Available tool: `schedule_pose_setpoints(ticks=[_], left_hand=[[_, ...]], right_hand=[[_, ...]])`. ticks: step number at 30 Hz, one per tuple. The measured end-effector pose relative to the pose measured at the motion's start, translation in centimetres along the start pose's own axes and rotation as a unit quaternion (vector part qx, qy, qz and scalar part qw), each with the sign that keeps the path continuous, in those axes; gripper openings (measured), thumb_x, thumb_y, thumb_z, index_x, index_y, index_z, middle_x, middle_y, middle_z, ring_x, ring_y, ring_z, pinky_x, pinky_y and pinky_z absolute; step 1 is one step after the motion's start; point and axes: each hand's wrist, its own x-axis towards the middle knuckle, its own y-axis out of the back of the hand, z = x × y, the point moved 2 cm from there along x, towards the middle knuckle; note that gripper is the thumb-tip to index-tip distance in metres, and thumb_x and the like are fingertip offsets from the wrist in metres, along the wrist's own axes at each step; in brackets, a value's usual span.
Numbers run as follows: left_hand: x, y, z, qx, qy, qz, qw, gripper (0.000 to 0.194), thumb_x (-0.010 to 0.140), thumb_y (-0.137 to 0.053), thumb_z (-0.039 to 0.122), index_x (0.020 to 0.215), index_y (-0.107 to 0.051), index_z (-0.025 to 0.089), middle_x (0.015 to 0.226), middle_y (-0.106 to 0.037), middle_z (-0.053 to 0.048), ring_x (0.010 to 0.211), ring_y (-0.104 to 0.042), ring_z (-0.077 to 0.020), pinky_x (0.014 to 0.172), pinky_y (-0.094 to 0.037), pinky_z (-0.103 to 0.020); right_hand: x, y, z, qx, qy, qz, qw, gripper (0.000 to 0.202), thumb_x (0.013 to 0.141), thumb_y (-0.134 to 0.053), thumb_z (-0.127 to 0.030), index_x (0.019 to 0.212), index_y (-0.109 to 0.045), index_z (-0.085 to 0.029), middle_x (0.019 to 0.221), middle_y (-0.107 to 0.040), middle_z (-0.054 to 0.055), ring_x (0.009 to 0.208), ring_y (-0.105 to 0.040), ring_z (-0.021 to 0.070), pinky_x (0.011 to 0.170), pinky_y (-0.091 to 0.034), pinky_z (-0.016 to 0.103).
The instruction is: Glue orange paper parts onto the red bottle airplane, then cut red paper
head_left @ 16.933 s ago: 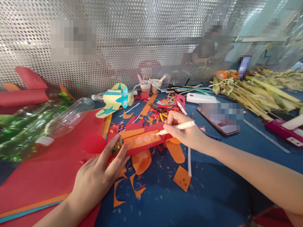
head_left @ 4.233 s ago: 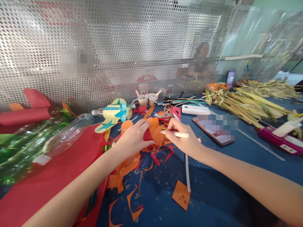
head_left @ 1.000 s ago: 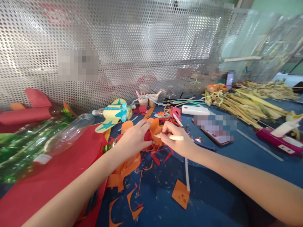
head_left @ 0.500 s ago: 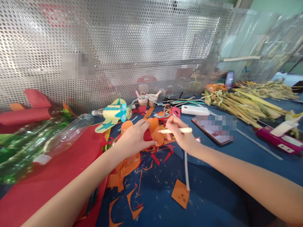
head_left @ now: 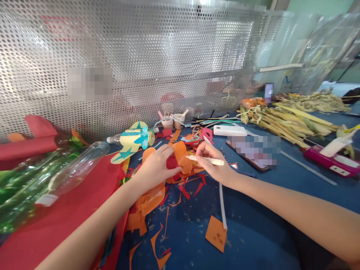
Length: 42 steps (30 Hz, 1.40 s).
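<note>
My left hand (head_left: 157, 162) is closed around a red-wrapped plastic bottle (head_left: 172, 163), much of which it hides. Orange felt-like pieces (head_left: 183, 159) stand out from the bottle, one just past my thumb and fingers. In my right hand (head_left: 212, 161) a pale, thin stick (head_left: 216, 161) is pinched, its tip touching or very close to the orange piece. Red and orange scraps (head_left: 184, 190) lie under and in front of the bottle. Left of my left hand lies a bottle made into a yellow plane (head_left: 128, 140) with blue stars.
Clear and green bottles (head_left: 78, 168) lie on red sheets (head_left: 70, 221) at left. Two small cups (head_left: 179, 120) stand at the back. A white device (head_left: 230, 130), a phone (head_left: 250, 153), a magenta power strip (head_left: 332, 160) and dried husks (head_left: 284, 123) are at right. A perforated metal screen (head_left: 140, 56) rises behind.
My right hand has shifted slightly left and down, and the stick's angle has changed a little. The left hand keeps its hold on the bottle. The whole view has shifted slightly.
</note>
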Motion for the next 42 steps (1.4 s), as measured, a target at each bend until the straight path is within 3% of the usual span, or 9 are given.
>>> schedule_pose_setpoints(ticks=[22, 42], left_hand=[[-0.44, -0.58, -0.24, 0.027, -0.018, -0.014, 0.999, 0.03, 0.08, -0.065, 0.035, 0.102, -0.051, 0.019, 0.102, -0.058, -0.006, 0.095, -0.06, -0.0231, 0.083, -0.051, -0.039], [-0.8, -0.88, 0.02, 0.055, -0.022, -0.002, 0.998, 0.029, 0.08, -0.065, 0.032, 0.102, -0.05, 0.02, 0.108, -0.058, -0.007, 0.096, -0.062, -0.0229, 0.082, -0.053, -0.039]], right_hand=[[0.02, -0.65, -0.75, -0.029, 0.018, -0.004, 0.999, 0.015, 0.086, -0.048, -0.023, 0.074, -0.039, -0.023, 0.058, -0.039, -0.009, 0.05, -0.039, 0.009, 0.051, -0.034, 0.023], [0.05, -0.54, -0.63, -0.035, -0.015, -0.011, 0.999, 0.016, 0.084, -0.052, -0.027, 0.074, -0.04, -0.023, 0.057, -0.043, -0.008, 0.049, -0.041, 0.0094, 0.048, -0.031, 0.023]])
